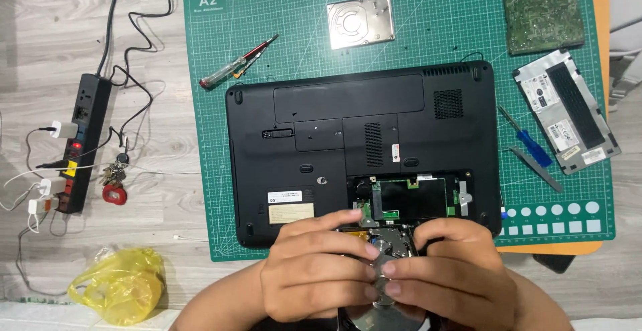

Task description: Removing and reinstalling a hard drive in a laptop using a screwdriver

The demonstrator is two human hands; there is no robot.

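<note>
**Optical drive held at the near edge of the laptop**

Both hands hold a small optical drive (pixel 391 251) at the bottom of the view, just in front of the near edge of the laptop (pixel 361 150). The left hand (pixel 314 271) has its grip closed on the left side of the drive, thumb and fingertips pressing on the metal top. The right hand (pixel 455 274) has its grip closed on the right side, fingers meeting those of the left hand over the drive's centre. A shiny disc surface shows below the hands.

The laptop lies bottom side up on a green cutting mat (pixel 428 23), with one bay near the hands uncovered and a circuit board visible inside. On the mat lie a hard drive (pixel 360 21), a red-handled screwdriver (pixel 237 62), a green circuit board (pixel 542 9), a grey cover panel (pixel 567 110), a blue-handled screwdriver (pixel 528 140) and a grey pry tool (pixel 538 169). Left of the mat rest a power strip (pixel 83 140), a bunch of keys (pixel 115 177) and a yellow plastic bag (pixel 120 284).
</note>
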